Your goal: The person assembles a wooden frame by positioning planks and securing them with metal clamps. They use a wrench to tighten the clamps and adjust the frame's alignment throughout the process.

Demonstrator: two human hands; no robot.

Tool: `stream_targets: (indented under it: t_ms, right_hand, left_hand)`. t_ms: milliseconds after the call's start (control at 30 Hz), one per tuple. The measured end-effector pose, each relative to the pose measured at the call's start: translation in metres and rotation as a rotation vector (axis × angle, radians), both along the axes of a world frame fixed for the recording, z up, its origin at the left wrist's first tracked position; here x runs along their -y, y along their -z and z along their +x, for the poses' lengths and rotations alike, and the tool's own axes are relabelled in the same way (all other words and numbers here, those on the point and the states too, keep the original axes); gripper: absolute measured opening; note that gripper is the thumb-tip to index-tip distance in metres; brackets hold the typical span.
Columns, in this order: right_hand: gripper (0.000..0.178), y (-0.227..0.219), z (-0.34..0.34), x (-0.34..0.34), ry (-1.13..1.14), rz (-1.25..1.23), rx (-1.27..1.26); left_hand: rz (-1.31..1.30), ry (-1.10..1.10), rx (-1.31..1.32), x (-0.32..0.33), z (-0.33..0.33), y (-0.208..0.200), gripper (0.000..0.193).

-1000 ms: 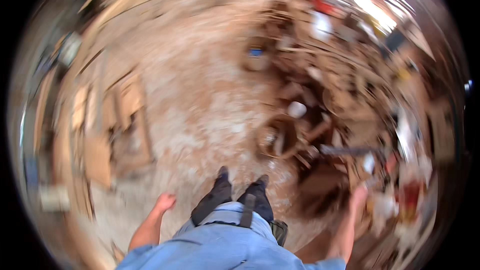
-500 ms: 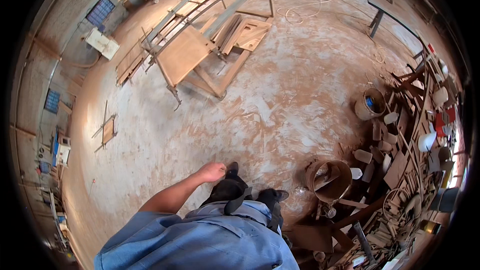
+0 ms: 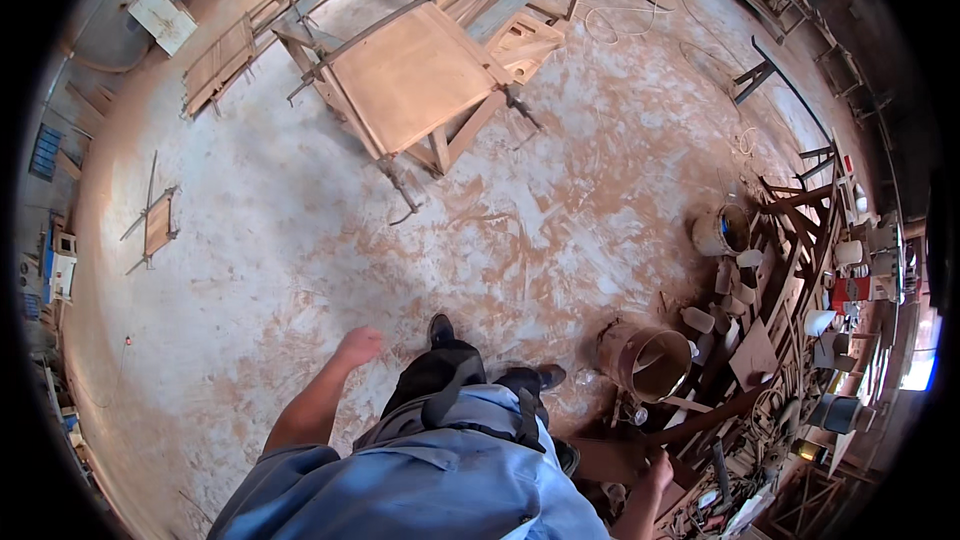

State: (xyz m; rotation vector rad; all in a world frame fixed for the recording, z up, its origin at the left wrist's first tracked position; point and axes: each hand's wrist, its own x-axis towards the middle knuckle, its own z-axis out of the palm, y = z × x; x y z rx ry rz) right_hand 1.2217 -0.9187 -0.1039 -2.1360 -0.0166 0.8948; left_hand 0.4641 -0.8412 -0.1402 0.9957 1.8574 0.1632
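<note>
My left hand (image 3: pixel 360 346) hangs in front of my left side over the dusty floor. Its fingers look loosely curled, and nothing shows in them. Low on the right, my right hand (image 3: pixel 655 472) swings beside my hip, nearest to a brown board (image 3: pixel 606 457); its fingers are too small and unclear to read. Ahead of me stands a wooden panel (image 3: pixel 415 78) set in a frame with clamps along its edges. My dark shoe (image 3: pixel 440 330) is forward on the floor.
To the right are a large dirty bucket (image 3: pixel 622 355), a smaller bucket (image 3: pixel 712 232) and a pile of wood scraps (image 3: pixel 755 440) with plastic bottles. On the left lies a small clamped frame (image 3: pixel 158 224). A pale cord (image 3: pixel 612 30) trails across the floor at the back.
The clamped panel appears larger and closer. My left hand has moved left, away from my leg. My right hand has come into view at the lower right.
</note>
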Motion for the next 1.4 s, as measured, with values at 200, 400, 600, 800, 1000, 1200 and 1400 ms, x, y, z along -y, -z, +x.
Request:
stream_targets:
  t_ms: [200, 400, 600, 800, 1000, 1200, 1400]
  right_hand:
    - [0.038, 0.003, -0.171, -0.112, -0.760, -0.170, 0.187]
    - [0.038, -0.005, -0.317, -0.231, -0.847, -0.083, -0.109]
    - [0.043, 0.013, -0.418, -0.340, -0.853, -0.067, -0.196]
    - [0.045, 0.018, -0.520, -0.417, -0.792, 0.023, -0.357]
    - [0.044, -0.024, -0.581, -0.448, -0.736, 0.138, -0.424]
    - [0.035, -0.042, -0.598, -0.446, -0.527, 0.171, -0.433]
    - [0.035, -0.049, -0.629, -0.435, -0.413, 0.161, -0.417]
  left_hand:
    - [-0.021, -0.396, -0.014, 0.044, -0.129, 0.037, 0.028]
    - [0.029, -0.620, 0.099, 0.021, -0.157, -0.004, 0.031]
    - [0.208, -0.447, 0.015, -0.087, -0.193, -0.063, 0.032]
    - [0.284, -0.181, -0.164, -0.199, -0.251, -0.131, 0.034]
    - [0.366, -0.173, -0.042, -0.315, -0.284, -0.162, 0.033]
    - [0.439, -0.003, -0.003, -0.444, -0.311, -0.170, 0.032]
    - [0.398, -0.004, 0.026, -0.589, -0.324, -0.164, 0.051]
